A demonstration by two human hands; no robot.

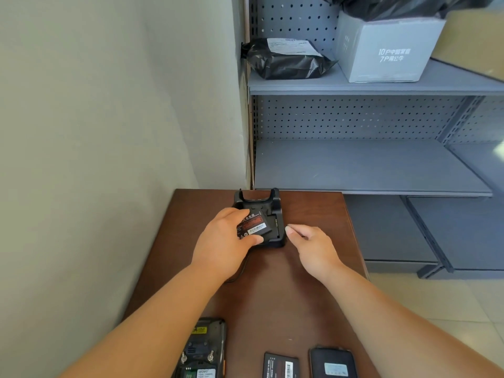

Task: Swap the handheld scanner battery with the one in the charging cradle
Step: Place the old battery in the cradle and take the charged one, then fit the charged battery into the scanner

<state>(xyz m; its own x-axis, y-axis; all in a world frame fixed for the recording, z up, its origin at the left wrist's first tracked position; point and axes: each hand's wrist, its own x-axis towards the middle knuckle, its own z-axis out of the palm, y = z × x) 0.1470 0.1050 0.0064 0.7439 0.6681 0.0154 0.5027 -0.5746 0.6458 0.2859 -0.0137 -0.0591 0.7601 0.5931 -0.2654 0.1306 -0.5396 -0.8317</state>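
A black charging cradle [272, 203] stands at the far edge of the brown table [313, 296]. My left hand [221, 241] grips a black battery [253, 225] with a red label, tilted over the cradle's battery slot. My right hand [311, 242] rests just right of the cradle, fingers curled with nothing in them, thumb tip at the cradle's side. At the near edge lies the handheld scanner [203, 350], back up with its battery bay uncovered. To its right lie a second battery [281, 365] and the scanner's back cover [332, 362].
A pale wall runs along the left of the table. Grey pegboard shelving [368, 170] stands behind and to the right, holding a black parcel bag [286, 60] and a grey box [387, 50]. A black cable [241, 270] leads from the cradle under my left wrist.
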